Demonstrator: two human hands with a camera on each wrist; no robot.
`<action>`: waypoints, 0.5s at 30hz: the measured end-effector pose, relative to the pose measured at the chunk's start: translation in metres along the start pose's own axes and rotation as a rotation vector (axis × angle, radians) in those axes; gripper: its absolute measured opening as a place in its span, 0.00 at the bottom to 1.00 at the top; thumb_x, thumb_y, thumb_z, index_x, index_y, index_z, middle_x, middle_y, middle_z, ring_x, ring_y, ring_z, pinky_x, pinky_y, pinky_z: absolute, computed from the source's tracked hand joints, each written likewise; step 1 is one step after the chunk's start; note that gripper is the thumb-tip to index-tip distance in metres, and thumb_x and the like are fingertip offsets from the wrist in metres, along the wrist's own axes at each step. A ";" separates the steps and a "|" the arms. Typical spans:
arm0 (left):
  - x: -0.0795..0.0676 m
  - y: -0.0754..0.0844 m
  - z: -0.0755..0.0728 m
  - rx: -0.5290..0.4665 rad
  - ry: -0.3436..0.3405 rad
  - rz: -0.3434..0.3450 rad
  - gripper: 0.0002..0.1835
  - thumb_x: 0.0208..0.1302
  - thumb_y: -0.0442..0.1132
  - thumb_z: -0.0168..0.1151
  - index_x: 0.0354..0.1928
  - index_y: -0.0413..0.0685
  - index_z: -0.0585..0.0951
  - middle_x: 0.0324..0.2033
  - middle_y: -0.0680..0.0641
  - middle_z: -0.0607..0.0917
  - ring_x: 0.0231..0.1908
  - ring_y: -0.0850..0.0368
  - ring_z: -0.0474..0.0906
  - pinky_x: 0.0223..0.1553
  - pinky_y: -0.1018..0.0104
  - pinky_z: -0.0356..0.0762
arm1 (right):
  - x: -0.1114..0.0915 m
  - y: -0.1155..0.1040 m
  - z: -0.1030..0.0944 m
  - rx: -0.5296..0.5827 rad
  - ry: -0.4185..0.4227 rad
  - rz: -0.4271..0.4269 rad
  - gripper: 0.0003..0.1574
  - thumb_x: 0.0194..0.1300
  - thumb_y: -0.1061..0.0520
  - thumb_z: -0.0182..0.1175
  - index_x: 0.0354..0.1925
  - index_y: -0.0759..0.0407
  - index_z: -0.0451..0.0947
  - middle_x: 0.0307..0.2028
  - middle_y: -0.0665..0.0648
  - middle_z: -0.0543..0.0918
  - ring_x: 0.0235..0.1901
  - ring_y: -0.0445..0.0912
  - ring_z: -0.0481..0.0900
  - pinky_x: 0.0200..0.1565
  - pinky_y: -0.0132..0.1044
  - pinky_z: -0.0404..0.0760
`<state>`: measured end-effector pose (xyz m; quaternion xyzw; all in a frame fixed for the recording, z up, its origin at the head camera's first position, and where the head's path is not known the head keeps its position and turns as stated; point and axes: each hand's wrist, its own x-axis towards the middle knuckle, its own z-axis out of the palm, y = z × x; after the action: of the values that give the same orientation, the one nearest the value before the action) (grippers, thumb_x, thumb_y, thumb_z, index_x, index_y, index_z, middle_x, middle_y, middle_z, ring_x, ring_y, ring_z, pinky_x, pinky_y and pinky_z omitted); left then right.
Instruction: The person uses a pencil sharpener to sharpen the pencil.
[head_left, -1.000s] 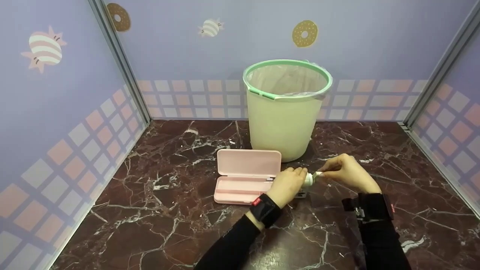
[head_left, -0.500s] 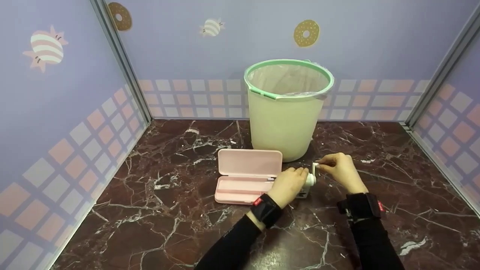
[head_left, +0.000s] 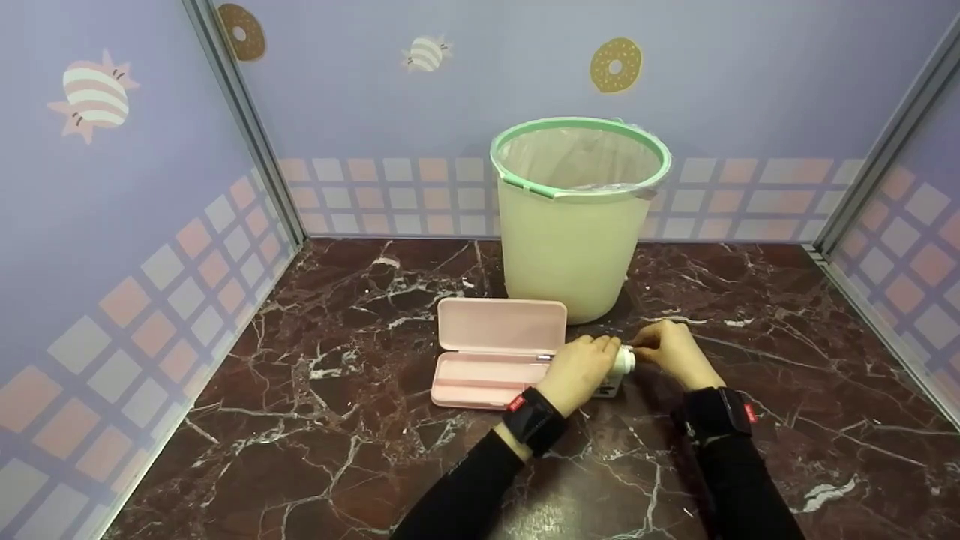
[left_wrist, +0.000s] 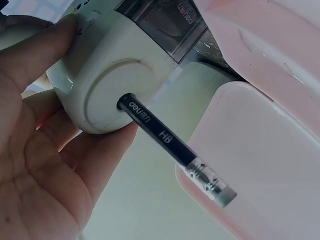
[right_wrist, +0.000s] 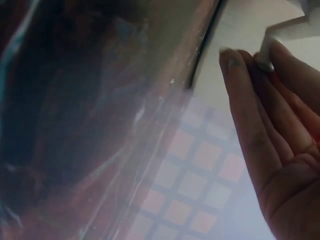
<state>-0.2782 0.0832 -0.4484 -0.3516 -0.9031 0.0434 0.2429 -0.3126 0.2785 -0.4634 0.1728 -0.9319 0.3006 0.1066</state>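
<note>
A white crank pencil sharpener (left_wrist: 110, 75) stands on the table, with a dark HB pencil (left_wrist: 162, 134) stuck into its round front hole, eraser end outward. My left hand (head_left: 577, 373) grips the sharpener body from above, thumb on one side and fingers on the other. The smoky clear shavings drawer (left_wrist: 165, 25) shows at the sharpener's base. On the sharpener's right side, my right hand (head_left: 673, 355) pinches the knob of the white crank handle (right_wrist: 287, 31) between thumb and fingers. In the head view my left hand hides most of the sharpener and the pencil.
A pink pencil case (head_left: 501, 326) lies with its lid raised, just left of the sharpener. Behind them stands a pale green bin (head_left: 574, 247) with a clear liner. Patterned walls (head_left: 375, 97) border the dark marbled table (head_left: 337, 465).
My right hand has turned the crank, its knob going up and then back down, with the wrist shifting left. My left hand stays on the sharpener.
</note>
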 end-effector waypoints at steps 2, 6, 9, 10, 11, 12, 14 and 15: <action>0.000 0.000 0.000 -0.008 -0.004 -0.005 0.22 0.59 0.42 0.66 0.57 0.50 0.80 0.47 0.54 0.87 0.39 0.59 0.84 0.37 0.70 0.83 | -0.001 0.001 0.000 0.017 -0.056 0.000 0.02 0.52 0.68 0.68 0.28 0.68 0.85 0.27 0.62 0.88 0.27 0.46 0.82 0.32 0.37 0.80; 0.000 0.000 -0.001 -0.017 -0.023 -0.010 0.24 0.58 0.45 0.68 0.58 0.50 0.80 0.48 0.54 0.87 0.39 0.59 0.83 0.37 0.70 0.82 | -0.004 0.002 -0.002 0.064 -0.206 0.009 0.04 0.47 0.68 0.69 0.27 0.68 0.84 0.24 0.59 0.87 0.22 0.40 0.75 0.28 0.33 0.75; 0.000 0.000 -0.001 -0.013 -0.032 -0.008 0.25 0.58 0.44 0.67 0.59 0.50 0.79 0.49 0.54 0.87 0.40 0.59 0.83 0.38 0.70 0.82 | -0.006 0.000 -0.007 0.114 -0.327 0.019 0.06 0.46 0.69 0.70 0.27 0.69 0.84 0.24 0.58 0.86 0.21 0.38 0.72 0.26 0.30 0.73; 0.000 0.000 -0.001 -0.013 -0.034 -0.008 0.24 0.59 0.44 0.67 0.59 0.50 0.79 0.49 0.53 0.87 0.40 0.59 0.83 0.39 0.70 0.82 | -0.007 -0.001 -0.009 0.126 -0.359 0.018 0.06 0.46 0.69 0.70 0.27 0.69 0.84 0.24 0.58 0.87 0.21 0.38 0.72 0.26 0.30 0.74; 0.001 0.000 -0.001 -0.010 -0.035 -0.007 0.24 0.60 0.43 0.65 0.59 0.50 0.79 0.49 0.53 0.87 0.40 0.59 0.83 0.39 0.70 0.83 | -0.008 -0.002 -0.010 0.135 -0.393 0.020 0.06 0.46 0.68 0.71 0.27 0.68 0.85 0.24 0.58 0.86 0.20 0.37 0.72 0.25 0.29 0.74; 0.001 0.000 -0.001 -0.009 -0.034 -0.007 0.23 0.61 0.42 0.64 0.59 0.50 0.79 0.49 0.53 0.87 0.40 0.59 0.83 0.38 0.70 0.83 | -0.009 -0.003 -0.012 0.139 -0.425 0.017 0.05 0.46 0.68 0.71 0.27 0.68 0.85 0.24 0.57 0.86 0.20 0.37 0.73 0.25 0.29 0.74; 0.001 0.000 -0.001 -0.007 -0.034 -0.008 0.21 0.63 0.40 0.61 0.59 0.50 0.79 0.49 0.53 0.86 0.40 0.59 0.84 0.38 0.70 0.83 | -0.011 -0.005 -0.016 0.155 -0.482 0.010 0.05 0.46 0.68 0.70 0.27 0.67 0.85 0.23 0.56 0.86 0.19 0.36 0.73 0.24 0.28 0.74; 0.001 0.000 -0.001 -0.005 -0.033 -0.009 0.21 0.64 0.40 0.59 0.59 0.50 0.79 0.49 0.53 0.86 0.40 0.59 0.83 0.37 0.70 0.83 | -0.012 -0.006 -0.018 0.161 -0.506 0.008 0.04 0.46 0.68 0.69 0.27 0.67 0.85 0.22 0.56 0.86 0.19 0.35 0.73 0.24 0.28 0.74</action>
<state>-0.2780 0.0837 -0.4472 -0.3475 -0.9087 0.0457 0.2270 -0.2974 0.2879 -0.4494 0.2468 -0.9026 0.3215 -0.1453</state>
